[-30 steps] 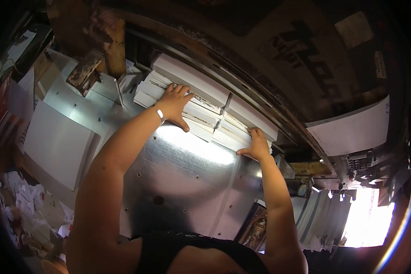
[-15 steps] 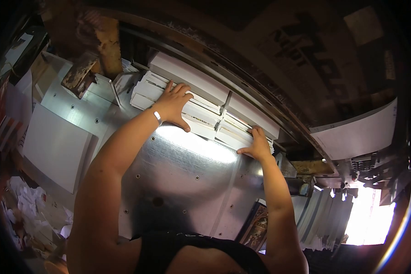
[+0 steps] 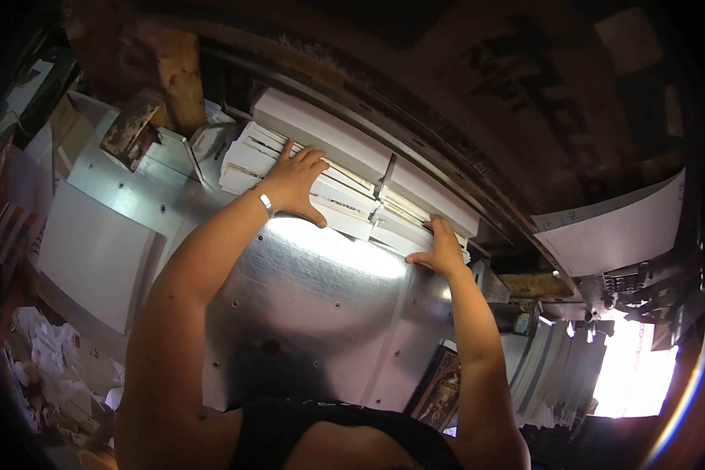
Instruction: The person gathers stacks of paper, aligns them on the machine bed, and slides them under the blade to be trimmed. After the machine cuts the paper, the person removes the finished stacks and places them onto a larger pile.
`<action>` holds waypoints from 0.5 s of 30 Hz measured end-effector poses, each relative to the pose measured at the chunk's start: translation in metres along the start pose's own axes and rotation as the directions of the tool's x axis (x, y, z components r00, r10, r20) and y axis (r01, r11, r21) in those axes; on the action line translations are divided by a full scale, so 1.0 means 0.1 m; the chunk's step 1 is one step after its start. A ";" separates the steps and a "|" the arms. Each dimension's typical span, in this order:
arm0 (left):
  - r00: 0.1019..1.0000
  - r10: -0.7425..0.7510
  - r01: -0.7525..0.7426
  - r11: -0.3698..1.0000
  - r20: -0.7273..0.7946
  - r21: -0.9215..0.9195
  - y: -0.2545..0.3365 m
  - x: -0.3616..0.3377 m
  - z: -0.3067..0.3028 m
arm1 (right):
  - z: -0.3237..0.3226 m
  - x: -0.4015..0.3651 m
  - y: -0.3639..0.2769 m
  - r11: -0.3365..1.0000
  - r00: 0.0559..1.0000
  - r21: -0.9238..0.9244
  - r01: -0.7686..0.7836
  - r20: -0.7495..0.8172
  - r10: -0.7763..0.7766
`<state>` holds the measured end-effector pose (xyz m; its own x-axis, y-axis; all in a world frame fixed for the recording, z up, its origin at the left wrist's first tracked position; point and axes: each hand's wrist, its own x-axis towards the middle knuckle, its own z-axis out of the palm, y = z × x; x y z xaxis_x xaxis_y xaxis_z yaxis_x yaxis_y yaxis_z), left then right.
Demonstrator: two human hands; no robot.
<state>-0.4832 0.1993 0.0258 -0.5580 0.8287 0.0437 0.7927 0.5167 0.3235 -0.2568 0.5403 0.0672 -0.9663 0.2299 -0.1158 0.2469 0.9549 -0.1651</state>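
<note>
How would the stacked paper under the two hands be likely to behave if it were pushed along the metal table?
The stacked paper would probably slide easily, since the metal table looks smooth and shiny. Its layers could shift apart, as they look loose and uneven at the left end.
</note>
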 end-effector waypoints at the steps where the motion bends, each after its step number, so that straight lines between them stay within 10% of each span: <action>1: 0.999 -0.013 0.012 1.000 0.030 0.004 0.01 0.00 -0.02 | -0.03 -0.01 -0.03 1.000 1.000 0.000 -0.018 0.004 0.018; 15: 0.998 -0.002 -0.001 0.999 0.070 0.051 0.05 -0.16 0.07 | -0.01 0.00 0.00 1.000 1.000 0.001 0.015 0.011 -0.015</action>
<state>-0.4682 0.1899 0.0206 -0.5411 0.8406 -0.0233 0.8049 0.5257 0.2751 -0.2565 0.5406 0.0687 -0.9691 0.2133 -0.1238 0.2322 0.9581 -0.1675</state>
